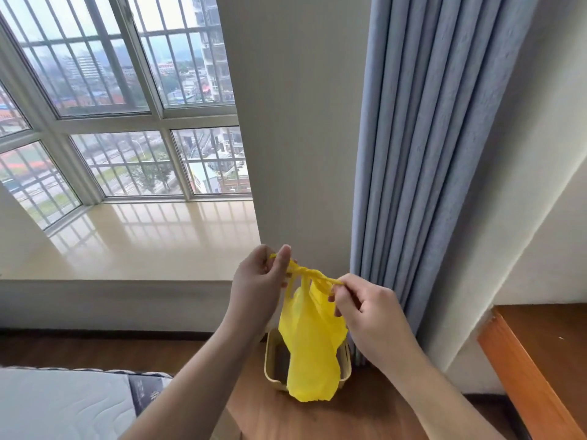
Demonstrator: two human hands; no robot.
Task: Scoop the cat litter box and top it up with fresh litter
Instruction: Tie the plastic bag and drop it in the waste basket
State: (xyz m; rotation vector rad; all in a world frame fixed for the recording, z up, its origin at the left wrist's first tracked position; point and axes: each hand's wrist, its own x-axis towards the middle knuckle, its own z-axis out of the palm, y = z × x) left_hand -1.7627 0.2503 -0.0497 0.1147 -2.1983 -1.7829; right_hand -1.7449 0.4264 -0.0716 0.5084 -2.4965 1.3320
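We held the yellow bag (313, 341) up in front of us by its two handles, and the step in hand looked like knotting it shut, most likely with the scooped waste inside. Our left hand (259, 282) pinched one twisted handle between thumb and fingers, curled round it. Our right hand (365, 309) pinched the other handle, pulled out toward the curtain (425, 154). The handles crossed midway between the hands, where a first twist had formed.

To do this well, we judged that we should pull the two handles apart evenly and level, so the knot (303, 274) seated low against the bag's neck, and then cross them once more for a second knot. The plastic looked thin, so a steady pull suited better than a jerk.

The bag hung below both hands, its lower end dangling in front of a small beige bin (273, 360) on the wood floor (286, 417). We could not tell whether it touched the bin's rim. No litter box showed anywhere in view.

For room, the wall (301, 122) stood beyond the hands, the curtain just past the right hand, and a wooden counter (540, 350) edge further right and lower. The bed (63, 404) lay below the left forearm. Open space lay toward the window ledge (143, 242), left of the left hand.
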